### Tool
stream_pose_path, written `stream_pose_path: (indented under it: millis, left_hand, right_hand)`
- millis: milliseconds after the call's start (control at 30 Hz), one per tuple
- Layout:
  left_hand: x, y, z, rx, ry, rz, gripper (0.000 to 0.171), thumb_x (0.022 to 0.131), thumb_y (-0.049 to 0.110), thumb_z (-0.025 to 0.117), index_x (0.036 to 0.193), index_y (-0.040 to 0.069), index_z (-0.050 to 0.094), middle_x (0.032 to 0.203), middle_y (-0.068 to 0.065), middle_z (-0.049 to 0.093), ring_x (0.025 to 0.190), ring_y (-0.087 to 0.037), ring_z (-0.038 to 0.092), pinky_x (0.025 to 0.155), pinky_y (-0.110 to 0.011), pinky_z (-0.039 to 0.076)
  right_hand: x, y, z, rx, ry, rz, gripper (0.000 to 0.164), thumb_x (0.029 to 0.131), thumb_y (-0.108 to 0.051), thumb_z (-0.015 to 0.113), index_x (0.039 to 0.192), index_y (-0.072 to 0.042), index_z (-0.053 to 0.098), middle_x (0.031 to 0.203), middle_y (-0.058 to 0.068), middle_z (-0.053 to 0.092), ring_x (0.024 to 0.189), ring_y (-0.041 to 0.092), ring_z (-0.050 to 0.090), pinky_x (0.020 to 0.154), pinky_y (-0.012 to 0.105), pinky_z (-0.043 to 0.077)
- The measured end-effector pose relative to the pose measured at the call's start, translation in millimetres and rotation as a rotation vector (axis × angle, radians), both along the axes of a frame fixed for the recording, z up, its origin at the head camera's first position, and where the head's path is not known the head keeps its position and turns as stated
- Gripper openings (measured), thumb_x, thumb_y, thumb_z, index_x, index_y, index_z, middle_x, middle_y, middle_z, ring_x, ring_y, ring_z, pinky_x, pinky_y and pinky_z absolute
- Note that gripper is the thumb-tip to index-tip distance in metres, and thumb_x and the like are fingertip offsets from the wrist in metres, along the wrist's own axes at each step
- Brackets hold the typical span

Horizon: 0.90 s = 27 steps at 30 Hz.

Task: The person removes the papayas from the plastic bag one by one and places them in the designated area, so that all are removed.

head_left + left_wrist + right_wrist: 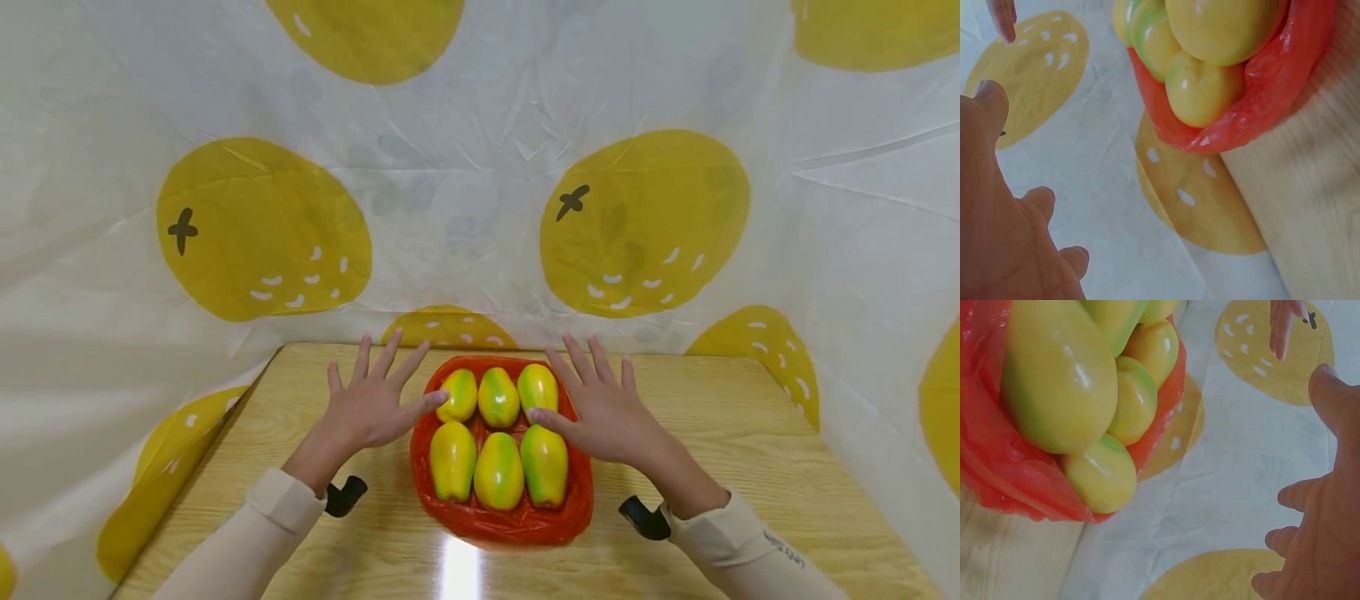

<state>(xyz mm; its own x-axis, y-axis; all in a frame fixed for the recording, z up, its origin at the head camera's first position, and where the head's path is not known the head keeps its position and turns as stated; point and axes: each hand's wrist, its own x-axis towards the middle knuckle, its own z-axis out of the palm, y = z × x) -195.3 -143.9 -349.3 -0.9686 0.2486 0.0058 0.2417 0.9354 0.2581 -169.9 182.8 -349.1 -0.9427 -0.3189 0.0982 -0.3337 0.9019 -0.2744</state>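
Note:
Several glossy yellow-green fruits (498, 471), shaped like papayas, lie in two rows in a round container lined with a red plastic bag (517, 527). My left hand (369, 408) is held with fingers spread at the container's left side, its thumb overlapping the back left fruit (459, 396) in the head view. On the right side my right hand (606, 417) is spread the same way, thumb overlapping the back right fruit (538, 387). Both wrist views show a gap between the hand and the fruits, and neither hand holds anything.
The container stands on a light wooden table (750, 467). A white cloth with printed yellow fruits (465, 208) hangs behind and at both sides of it. Dark wrist camera mounts (645, 517) stick out from under both wrists.

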Motion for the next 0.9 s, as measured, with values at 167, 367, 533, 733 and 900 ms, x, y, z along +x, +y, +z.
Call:
stream_pose_path:
  millis: [167,367,533,733,900]
  left_hand:
    - [2.3,-1.9,-2.8,-0.003,0.009,-0.002,0.087,0.093,0.083,0.04,0.166,0.041,0.017,0.178,-0.005,-0.002,0.161,-0.048,-0.012,0.115,-0.085,-0.005]
    - [6.0,-5.0,-5.7,0.004,0.035,0.0,0.086,0.094,0.081,0.042,0.166,0.039,0.02,0.178,-0.005,-0.002,0.161,-0.049,-0.009,0.115,-0.086,-0.003]
    - [9.5,-6.7,-9.5,0.009,0.046,-0.002,0.086,0.094,0.079,0.044,0.166,0.037,0.023,0.178,-0.006,-0.001,0.16,-0.05,-0.009,0.115,-0.085,-0.002]
    - [12.0,-7.6,-14.6,0.022,0.042,0.002,0.086,0.094,0.077,0.046,0.166,0.035,0.024,0.178,-0.009,0.003,0.16,-0.051,-0.006,0.117,-0.083,-0.002]
    - [12.4,-8.7,-17.2,0.029,0.029,0.004,0.087,0.095,0.078,0.046,0.166,0.035,0.023,0.178,-0.009,0.004,0.16,-0.051,-0.005,0.118,-0.082,-0.001]
  right_hand:
    - [2.5,1.7,-2.6,-0.001,0.001,-0.004,0.094,0.097,-0.065,0.057,0.168,-0.018,0.019,0.177,0.014,0.003,0.161,0.048,-0.005,0.117,0.082,-0.004]
    - [4.2,1.4,-7.3,-0.004,0.006,-0.006,0.093,0.097,-0.068,0.054,0.168,-0.019,0.02,0.177,0.015,0.005,0.161,0.048,-0.003,0.117,0.083,-0.001]
    - [5.6,-0.1,-10.2,-0.02,0.008,-0.002,0.093,0.097,-0.068,0.055,0.167,-0.018,0.023,0.177,0.016,0.007,0.161,0.049,-0.002,0.116,0.083,-0.002]
    - [7.6,-0.9,-15.2,-0.024,-0.004,0.002,0.093,0.097,-0.068,0.055,0.167,-0.017,0.023,0.177,0.015,0.007,0.161,0.049,-0.002,0.117,0.083,-0.002]
    - [9.2,-0.4,-19.2,-0.037,-0.01,0.002,0.092,0.097,-0.066,0.057,0.168,-0.018,0.022,0.177,0.014,0.005,0.161,0.048,-0.003,0.117,0.083,-0.003]
